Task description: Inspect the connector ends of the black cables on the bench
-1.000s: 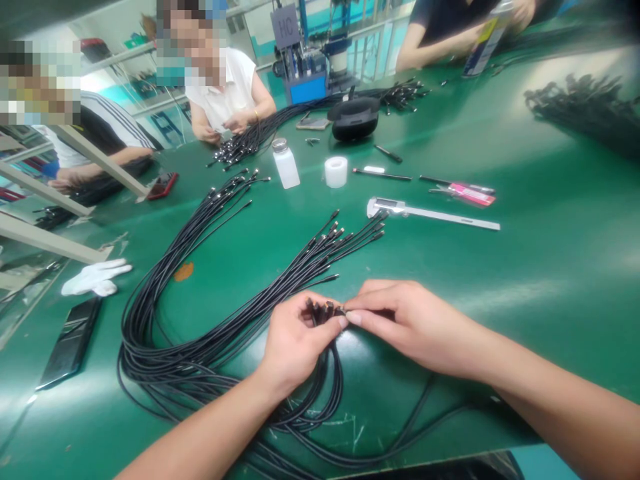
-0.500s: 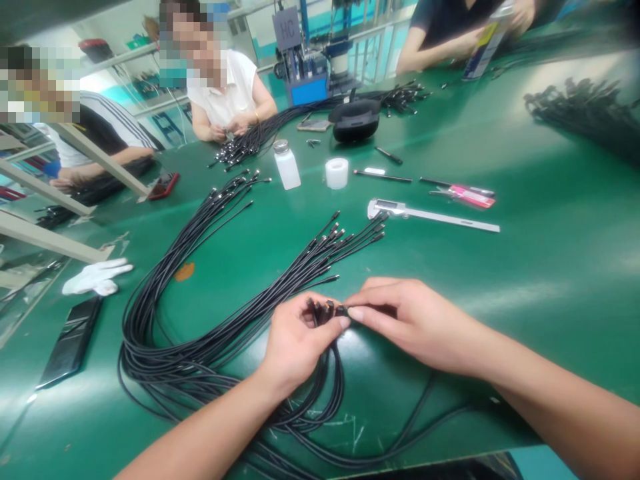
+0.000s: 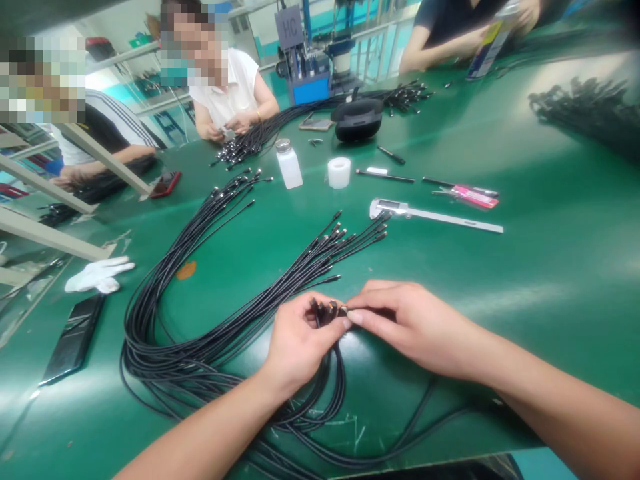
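Several black cables run through my left hand (image 3: 303,340), which is closed around them. Their connector ends (image 3: 324,308) poke up above its fingers, side by side. My right hand (image 3: 415,327) pinches a cable connector (image 3: 343,311) between thumb and fingertips, right at the tip of my left thumb. Loops of the held cables (image 3: 337,383) hang below my left hand. Beyond it, a large bundle of black cables (image 3: 137,327) lies curved on the green table (image 3: 500,287), with plugs at both fanned-out ends.
Farther back lie a digital caliper (image 3: 440,216), a white tape roll (image 3: 339,173), a white bottle (image 3: 289,165) and a black case (image 3: 357,120). On the left are a white glove (image 3: 100,275) and a black phone (image 3: 73,340). A co-worker (image 3: 225,93) handles cables across the table.
My hands stay together in nearly the same place. The connector at my right fingertips now shows a lighter metal end. The whole view has shifted slightly.
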Tool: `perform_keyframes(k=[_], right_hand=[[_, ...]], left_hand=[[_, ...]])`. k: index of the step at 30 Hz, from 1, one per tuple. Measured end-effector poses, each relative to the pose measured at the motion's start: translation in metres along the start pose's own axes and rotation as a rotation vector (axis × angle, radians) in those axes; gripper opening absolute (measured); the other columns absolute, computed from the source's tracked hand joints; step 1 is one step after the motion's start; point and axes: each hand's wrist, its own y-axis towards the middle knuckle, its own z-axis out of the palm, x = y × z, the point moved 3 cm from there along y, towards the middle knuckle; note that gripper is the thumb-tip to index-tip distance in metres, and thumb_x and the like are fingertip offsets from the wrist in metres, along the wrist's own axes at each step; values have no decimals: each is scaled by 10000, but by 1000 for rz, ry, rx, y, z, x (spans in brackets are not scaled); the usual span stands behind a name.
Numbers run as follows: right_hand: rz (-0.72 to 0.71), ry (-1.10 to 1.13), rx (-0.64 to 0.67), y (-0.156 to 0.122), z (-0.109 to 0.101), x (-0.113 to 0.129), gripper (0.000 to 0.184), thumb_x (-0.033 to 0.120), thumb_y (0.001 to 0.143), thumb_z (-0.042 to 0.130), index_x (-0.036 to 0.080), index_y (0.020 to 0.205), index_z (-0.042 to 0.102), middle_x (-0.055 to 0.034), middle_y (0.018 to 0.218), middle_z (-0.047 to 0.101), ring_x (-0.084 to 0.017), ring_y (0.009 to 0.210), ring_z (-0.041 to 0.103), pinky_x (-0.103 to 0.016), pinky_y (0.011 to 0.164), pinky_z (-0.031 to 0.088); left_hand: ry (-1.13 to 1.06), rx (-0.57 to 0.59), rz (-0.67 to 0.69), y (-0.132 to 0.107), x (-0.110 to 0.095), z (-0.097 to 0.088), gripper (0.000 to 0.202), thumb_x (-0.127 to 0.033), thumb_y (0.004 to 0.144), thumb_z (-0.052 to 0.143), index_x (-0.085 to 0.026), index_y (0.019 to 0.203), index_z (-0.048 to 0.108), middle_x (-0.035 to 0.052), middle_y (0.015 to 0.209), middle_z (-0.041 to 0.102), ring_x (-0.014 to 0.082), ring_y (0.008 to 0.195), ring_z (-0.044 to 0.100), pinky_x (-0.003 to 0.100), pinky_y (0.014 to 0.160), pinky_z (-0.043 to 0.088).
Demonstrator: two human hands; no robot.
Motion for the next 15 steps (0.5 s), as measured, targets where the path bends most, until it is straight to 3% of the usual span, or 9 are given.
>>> perform_keyframes(k=[8, 15], right_hand=[[-5, -2, -113, 0, -7, -1, 240, 325, 943, 503, 225, 981, 718, -15, 931, 676, -115, 860, 599, -243, 802, 437], [-24, -24, -125, 0, -2, -1, 157, 274, 897, 554, 193, 902, 688, -8, 845, 642, -97, 756, 557, -221, 698, 411]], left_hand=[[2, 3, -1, -1, 1, 0, 258, -254, 642, 819, -123, 814, 679, 16, 775, 684, 87, 704, 597, 198, 697, 487], [-151, 127, -62, 1, 9, 4, 305, -211, 630, 827, -122, 857, 644, 16, 800, 665, 104, 736, 626, 231, 727, 520]])
